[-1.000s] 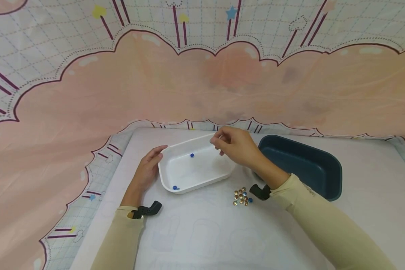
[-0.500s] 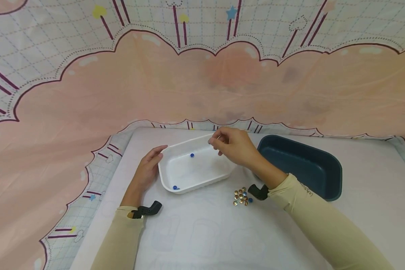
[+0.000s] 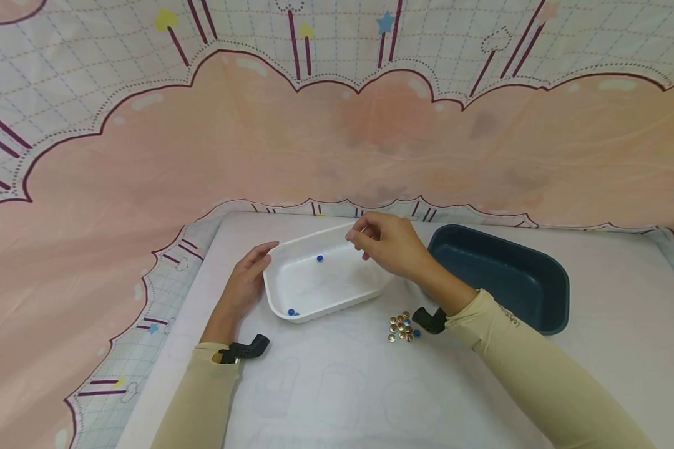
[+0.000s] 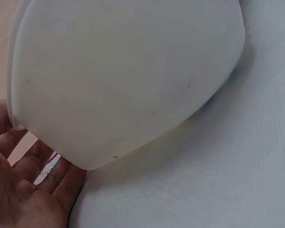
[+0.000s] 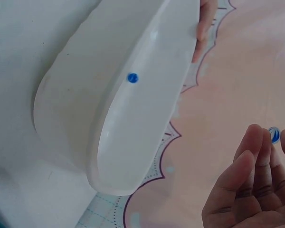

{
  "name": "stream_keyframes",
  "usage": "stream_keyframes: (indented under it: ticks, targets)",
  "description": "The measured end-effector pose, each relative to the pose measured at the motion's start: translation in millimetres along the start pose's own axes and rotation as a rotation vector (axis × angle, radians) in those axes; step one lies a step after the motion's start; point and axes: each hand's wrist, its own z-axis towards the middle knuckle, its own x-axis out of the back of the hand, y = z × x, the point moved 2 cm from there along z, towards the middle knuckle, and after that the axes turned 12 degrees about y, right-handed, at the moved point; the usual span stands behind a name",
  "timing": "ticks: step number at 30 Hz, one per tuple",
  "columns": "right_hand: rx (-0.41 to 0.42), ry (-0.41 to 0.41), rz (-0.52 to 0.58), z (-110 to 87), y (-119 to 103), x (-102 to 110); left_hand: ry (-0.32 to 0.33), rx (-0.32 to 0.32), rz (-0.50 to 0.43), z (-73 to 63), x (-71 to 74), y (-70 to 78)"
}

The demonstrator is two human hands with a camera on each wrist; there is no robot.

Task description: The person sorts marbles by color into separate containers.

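Observation:
My right hand (image 3: 390,243) is raised over the right end of a white tray (image 3: 342,290), pinching a clear marble with blue swirls (image 5: 274,135) between thumb and fingertips. My left hand (image 3: 247,277) holds the tray's left end, with fingers at the rim; from the left wrist its fingers (image 4: 50,173) bend around the tray's corner. Inside the tray lie blue marbles: one marble (image 3: 319,258) toward the far side, another marble (image 3: 291,312) in the near left corner. Only one marble (image 5: 133,78) shows in the tray from the right wrist.
A small pile of gold and blue marbles (image 3: 401,327) lies on the white tabletop (image 3: 337,386), in front of the tray. A dark blue tray (image 3: 561,293) stands at the right, partly behind the right forearm. Patterned cloth (image 3: 314,143) hangs behind the table.
My right hand has shifted slightly left over the white tray, still pinching. The left hand, both trays and the marbles on the table keep their places.

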Motion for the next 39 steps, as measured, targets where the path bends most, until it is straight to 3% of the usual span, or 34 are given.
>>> stream_keyframes:
  ticks: [22,39]
  targets:
    - [-0.006,0.003,-0.006,-3.2,-0.2,1.7,0.003,0.008,0.019,0.9,0.2,-0.2]
    - [-0.036,0.002,-0.013,-14.3,17.3,11.7,0.005,-0.003,0.036,-1.9,-1.5,3.2]
